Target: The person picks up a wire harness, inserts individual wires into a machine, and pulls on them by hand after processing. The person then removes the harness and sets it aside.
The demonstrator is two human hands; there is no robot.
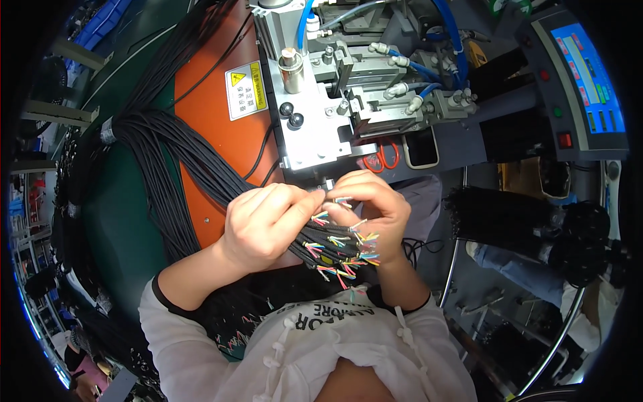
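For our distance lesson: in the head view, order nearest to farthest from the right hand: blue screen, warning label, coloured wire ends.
1. Coloured wire ends, by the right hand
2. Warning label, upper left
3. Blue screen, upper right

Bright centre, dark curved edges — glaring metal plate (315,142)

head | left fisheye, head-worn | faces down | close above fingers (362,191)

I see a thick bundle of long black cables (207,162) slanting down across my remote view from the upper left to the centre. Their stripped ends fan out unevenly, baring short inner wires (368,257) in red, yellow, blue and white.
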